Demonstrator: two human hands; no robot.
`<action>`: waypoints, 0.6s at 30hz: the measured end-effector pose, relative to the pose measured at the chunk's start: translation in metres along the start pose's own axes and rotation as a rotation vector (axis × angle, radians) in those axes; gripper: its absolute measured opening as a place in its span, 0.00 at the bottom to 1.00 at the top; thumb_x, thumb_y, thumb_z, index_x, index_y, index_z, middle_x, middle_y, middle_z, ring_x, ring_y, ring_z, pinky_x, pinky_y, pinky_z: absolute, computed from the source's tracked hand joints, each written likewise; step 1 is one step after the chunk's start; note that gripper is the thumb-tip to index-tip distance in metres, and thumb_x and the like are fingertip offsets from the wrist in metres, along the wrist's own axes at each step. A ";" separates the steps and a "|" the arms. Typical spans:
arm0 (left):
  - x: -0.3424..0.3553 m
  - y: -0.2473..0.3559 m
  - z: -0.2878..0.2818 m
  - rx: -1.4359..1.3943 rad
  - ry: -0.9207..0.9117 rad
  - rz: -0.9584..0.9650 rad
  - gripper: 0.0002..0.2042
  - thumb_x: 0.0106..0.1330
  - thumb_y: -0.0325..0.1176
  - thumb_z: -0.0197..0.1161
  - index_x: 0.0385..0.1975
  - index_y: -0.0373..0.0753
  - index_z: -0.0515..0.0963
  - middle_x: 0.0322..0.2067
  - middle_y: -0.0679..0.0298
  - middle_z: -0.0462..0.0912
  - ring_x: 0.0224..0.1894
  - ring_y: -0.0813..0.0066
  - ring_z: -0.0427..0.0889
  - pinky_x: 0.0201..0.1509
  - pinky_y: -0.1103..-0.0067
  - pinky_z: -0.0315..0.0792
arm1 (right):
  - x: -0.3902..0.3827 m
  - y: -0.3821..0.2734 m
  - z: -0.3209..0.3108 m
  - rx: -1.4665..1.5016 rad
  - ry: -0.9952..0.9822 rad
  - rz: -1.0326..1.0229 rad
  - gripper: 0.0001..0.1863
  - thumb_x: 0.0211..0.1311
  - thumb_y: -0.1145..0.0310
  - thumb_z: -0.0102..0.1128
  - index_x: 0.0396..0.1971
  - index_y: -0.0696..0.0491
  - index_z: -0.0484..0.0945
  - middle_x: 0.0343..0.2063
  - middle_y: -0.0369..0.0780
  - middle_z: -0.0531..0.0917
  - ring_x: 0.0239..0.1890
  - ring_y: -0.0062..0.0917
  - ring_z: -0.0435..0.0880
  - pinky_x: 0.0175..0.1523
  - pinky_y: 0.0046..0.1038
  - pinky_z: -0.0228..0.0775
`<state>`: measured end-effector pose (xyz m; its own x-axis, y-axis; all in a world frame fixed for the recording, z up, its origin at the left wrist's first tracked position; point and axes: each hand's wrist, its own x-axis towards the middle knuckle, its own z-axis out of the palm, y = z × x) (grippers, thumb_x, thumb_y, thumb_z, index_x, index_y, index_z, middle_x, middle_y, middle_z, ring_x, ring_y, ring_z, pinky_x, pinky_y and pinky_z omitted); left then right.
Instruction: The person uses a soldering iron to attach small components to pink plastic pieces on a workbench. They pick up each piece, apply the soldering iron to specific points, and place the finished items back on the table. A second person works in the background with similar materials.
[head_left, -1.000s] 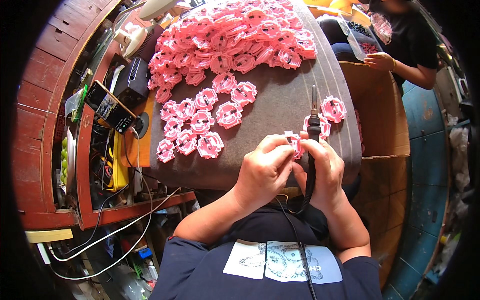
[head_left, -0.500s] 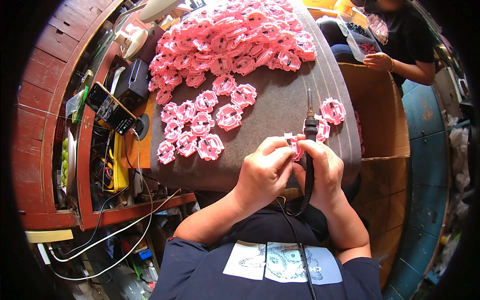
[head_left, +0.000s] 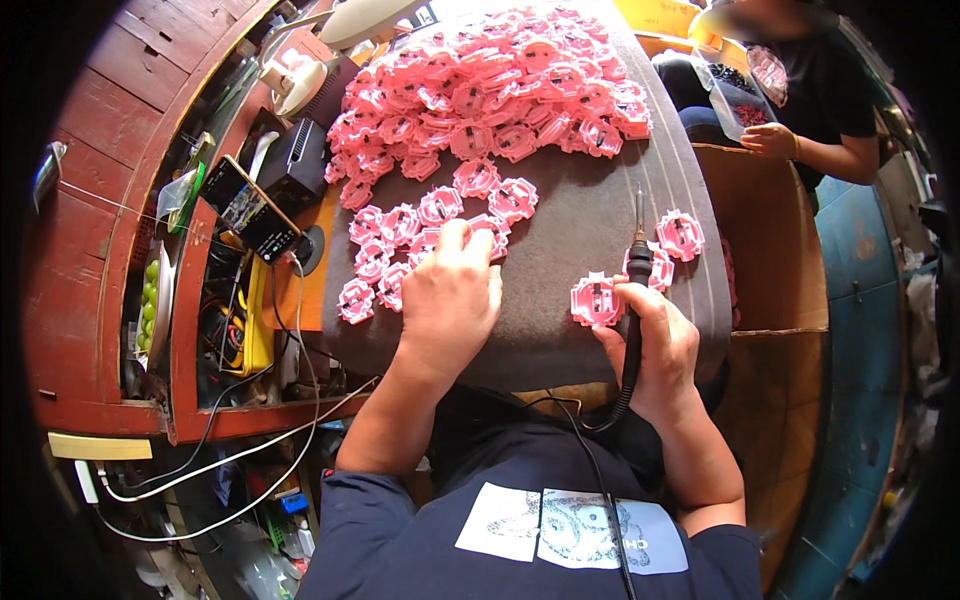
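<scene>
Above the grey table [head_left: 565,200], beside a cardboard box [head_left: 768,235], a pink part [head_left: 590,302] and soldering iron [head_left: 639,268] are clamped in the right hand's [head_left: 664,350] fingers. Loose pieces [head_left: 440,206] are part-covered by the left hand [head_left: 450,300], its grip unclear.

We are looking steeply down from the person's head through one fisheye camera, facing twelve o'clock over the tabletop [head_left: 568,225]. We are viewing the left hand [head_left: 452,298] and right hand [head_left: 664,348] from near, with the shirt [head_left: 400,545] at six o'clock; straight edges are bending toward our dark, rounded rim.
</scene>
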<state>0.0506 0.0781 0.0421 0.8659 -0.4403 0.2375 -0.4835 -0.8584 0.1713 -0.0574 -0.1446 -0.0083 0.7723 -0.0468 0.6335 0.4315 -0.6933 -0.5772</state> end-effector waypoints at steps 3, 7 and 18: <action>-0.003 0.005 0.001 -0.018 -0.034 0.017 0.18 0.68 0.34 0.69 0.57 0.39 0.80 0.52 0.53 0.81 0.46 0.50 0.88 0.50 0.62 0.83 | 0.006 0.000 -0.003 -0.061 0.009 -0.003 0.26 0.58 0.76 0.77 0.56 0.58 0.78 0.48 0.51 0.88 0.48 0.51 0.90 0.52 0.42 0.82; -0.012 0.028 -0.004 -0.156 -0.093 0.155 0.18 0.68 0.33 0.68 0.56 0.37 0.80 0.51 0.51 0.80 0.45 0.48 0.88 0.50 0.62 0.83 | 0.011 0.017 -0.012 -0.166 0.045 0.042 0.28 0.57 0.77 0.76 0.58 0.56 0.78 0.48 0.51 0.88 0.48 0.51 0.88 0.53 0.44 0.81; -0.028 0.029 0.019 -0.488 -0.005 0.294 0.21 0.62 0.20 0.67 0.57 0.33 0.78 0.56 0.46 0.78 0.53 0.42 0.85 0.54 0.61 0.82 | -0.015 0.007 0.004 0.077 0.140 -0.117 0.28 0.59 0.77 0.75 0.58 0.56 0.74 0.44 0.51 0.86 0.39 0.48 0.87 0.42 0.43 0.81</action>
<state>0.0145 0.0604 0.0221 0.6863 -0.6445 0.3372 -0.7062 -0.4794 0.5210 -0.0643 -0.1454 -0.0239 0.6444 -0.0727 0.7612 0.5531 -0.6430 -0.5297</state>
